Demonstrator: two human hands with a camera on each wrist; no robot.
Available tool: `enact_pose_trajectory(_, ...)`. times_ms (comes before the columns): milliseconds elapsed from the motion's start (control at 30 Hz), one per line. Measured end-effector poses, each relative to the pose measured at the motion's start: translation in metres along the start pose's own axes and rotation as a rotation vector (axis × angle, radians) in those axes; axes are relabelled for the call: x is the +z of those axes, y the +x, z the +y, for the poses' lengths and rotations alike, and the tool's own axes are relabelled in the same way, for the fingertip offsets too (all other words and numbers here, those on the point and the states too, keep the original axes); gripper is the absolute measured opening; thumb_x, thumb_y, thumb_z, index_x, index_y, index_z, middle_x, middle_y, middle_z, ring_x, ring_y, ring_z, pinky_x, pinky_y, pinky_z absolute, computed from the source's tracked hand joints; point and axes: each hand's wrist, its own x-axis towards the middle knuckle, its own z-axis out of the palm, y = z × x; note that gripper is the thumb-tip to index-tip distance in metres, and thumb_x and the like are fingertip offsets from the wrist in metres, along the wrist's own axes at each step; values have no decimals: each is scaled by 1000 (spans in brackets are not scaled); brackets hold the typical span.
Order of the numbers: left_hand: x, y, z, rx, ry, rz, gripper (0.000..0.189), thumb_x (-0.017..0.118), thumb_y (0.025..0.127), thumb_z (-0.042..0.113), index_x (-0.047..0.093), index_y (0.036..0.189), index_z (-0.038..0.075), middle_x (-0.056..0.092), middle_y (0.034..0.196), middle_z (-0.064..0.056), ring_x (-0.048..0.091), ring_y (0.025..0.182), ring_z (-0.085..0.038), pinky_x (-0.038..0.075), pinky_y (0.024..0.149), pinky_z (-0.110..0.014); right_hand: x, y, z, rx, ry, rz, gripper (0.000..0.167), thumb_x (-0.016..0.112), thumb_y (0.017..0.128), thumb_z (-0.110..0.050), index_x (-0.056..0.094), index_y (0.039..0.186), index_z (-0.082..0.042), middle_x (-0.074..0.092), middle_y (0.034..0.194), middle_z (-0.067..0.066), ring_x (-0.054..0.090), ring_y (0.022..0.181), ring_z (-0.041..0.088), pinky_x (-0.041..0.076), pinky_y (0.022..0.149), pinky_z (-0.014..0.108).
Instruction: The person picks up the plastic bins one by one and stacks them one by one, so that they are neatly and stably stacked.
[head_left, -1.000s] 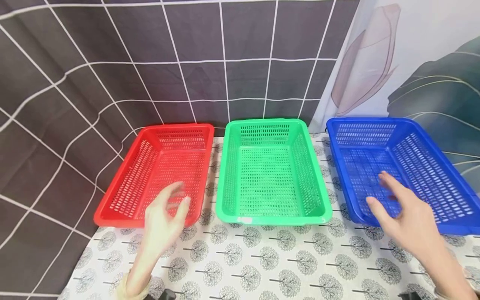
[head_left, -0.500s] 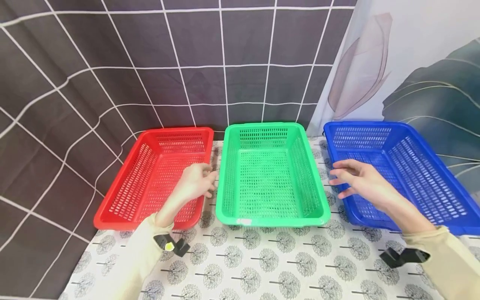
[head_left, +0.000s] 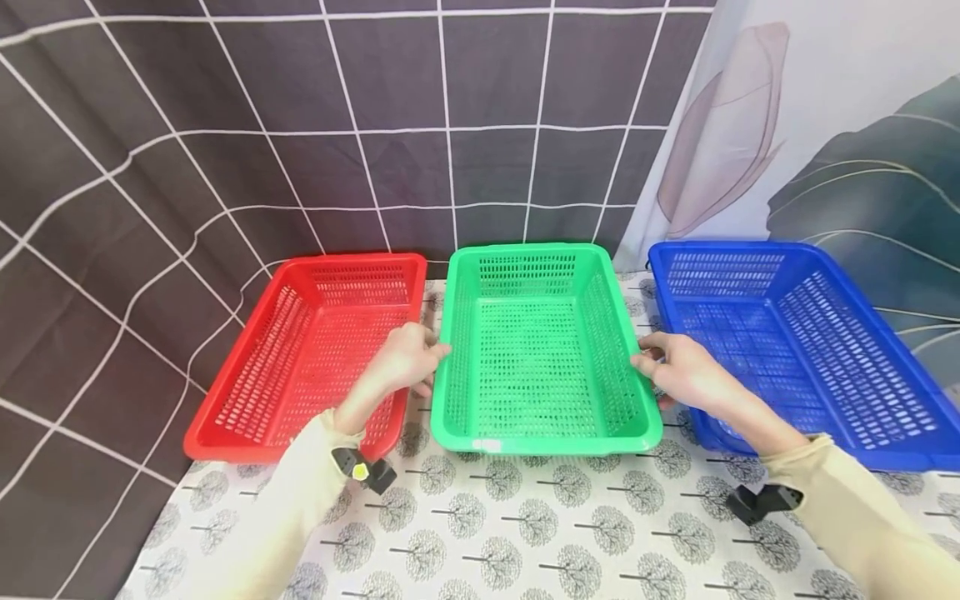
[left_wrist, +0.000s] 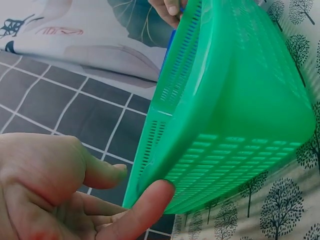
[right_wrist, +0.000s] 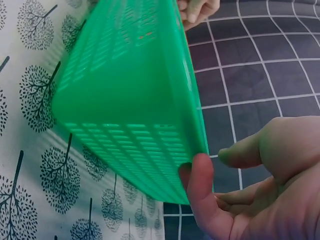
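Observation:
The green plastic basket (head_left: 570, 445), rectangular with slotted walls, sits on the tree-print cloth between two other baskets. My left hand (head_left: 408, 354) is at its left rim, thumb over the edge and the other fingers on the outside. Opposite it, my right hand (head_left: 688, 372) holds the right rim, thumb on top and fingers below. The left wrist view has a fingertip (left_wrist: 162, 187) against the outer rim, with the thumb close above the edge. In the right wrist view, fingertips (right_wrist: 201, 167) press under the rim. The basket contains nothing visible.
A red basket (head_left: 232, 450) stands on the left, partly behind my left forearm. On the right is a blue basket (head_left: 885, 458), overlapped by my right arm. Dark grid curtain (head_left: 390, 75) hangs close behind and on the left. The tree-print cloth (head_left: 502, 533) covers the table.
Both hands have moved inward: the left from over the red basket, the right from over the blue one, to the green basket's sides. They now grip its rims. The baskets stay in place.

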Motion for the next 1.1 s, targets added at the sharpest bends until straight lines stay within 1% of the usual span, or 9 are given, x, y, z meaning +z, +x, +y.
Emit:
enact_pose_trajectory(167, 5, 2, 2, -9, 33, 38, 34, 64, 98, 12, 61, 125, -9, 67, 82, -17, 68, 53, -25, 60, 58, -40, 3, 3, 0, -17, -28, 19, 42, 54, 101, -4, 43, 132, 22, 61, 96, 20, 64, 63, 21, 59, 55, 39)
enact_pose_trajectory(267, 6, 2, 0, -21, 31, 74, 35, 68, 96, 12, 61, 123, -9, 68, 90, -19, 68, 52, -24, 60, 58, -41, 3, 5, 0, -23, -32, 44, 42, 56, 100, -3, 44, 130, 23, 59, 92, 16, 60, 62, 19, 57, 53, 36)
enact_pose_trajectory(367, 6, 2, -3, -23, 7, 86, 40, 68, 96, 13, 57, 127, -10, 69, 100, -22, 68, 53, -24, 60, 61, -40, 3, 5, 0, -34, -24, 61, 43, 57, 99, -3, 43, 129, 24, 57, 90, 15, 57, 63, 19, 54, 52, 33)
enact_pose_trajectory(500, 4, 2, -6, -6, -33, 75, 48, 69, 95, 12, 51, 134, -12, 69, 107, -24, 68, 55, -21, 60, 74, -39, 2, 3, -1, -39, 12, 70, 43, 58, 99, -4, 43, 128, 24, 56, 91, 14, 57, 72, 19, 56, 57, 31)
enact_pose_trajectory(600, 1, 2, -6, 14, -36, 76, 52, 69, 95, 14, 49, 136, -12, 69, 105, -21, 69, 57, -20, 57, 87, -42, -1, 2, -2, -37, 40, 86, 44, 57, 99, -5, 43, 130, 23, 57, 93, 13, 58, 77, 20, 57, 61, 31)
enact_pose_trajectory(733, -6, 0, -4, 33, -56, 67, 53, 69, 95, 15, 49, 137, -11, 69, 98, -16, 69, 58, -22, 52, 94, -47, -6, -1, -7, -36, 51, 100, 47, 57, 101, -6, 40, 134, 23, 62, 99, 18, 62, 80, 19, 58, 63, 30)
enact_pose_trajectory(833, -14, -1, -3, 52, -74, 55, 51, 68, 96, 16, 50, 136, -10, 68, 95, -14, 69, 60, -23, 55, 90, -46, -9, -3, -12, -33, 58, 106, 48, 57, 101, -8, 39, 135, 22, 64, 104, 21, 63, 79, 19, 58, 63, 30)
enact_pose_trajectory(967, -24, -3, -2, 81, -117, 54, 49, 67, 96, 14, 51, 134, -11, 67, 95, -17, 68, 60, -23, 60, 74, -40, -12, -8, -20, -47, 80, 117, 46, 57, 102, -9, 42, 134, 20, 65, 101, 19, 62, 73, 18, 56, 62, 29)
enact_pose_trajectory(1100, -34, -8, 1, 88, -212, 45, 42, 66, 96, 9, 53, 129, -12, 66, 94, -19, 66, 60, -22, 60, 62, -35, -15, -11, -28, -76, 102, 128, 41, 58, 101, -8, 47, 130, 18, 66, 97, 16, 62, 71, 17, 56, 63, 29)
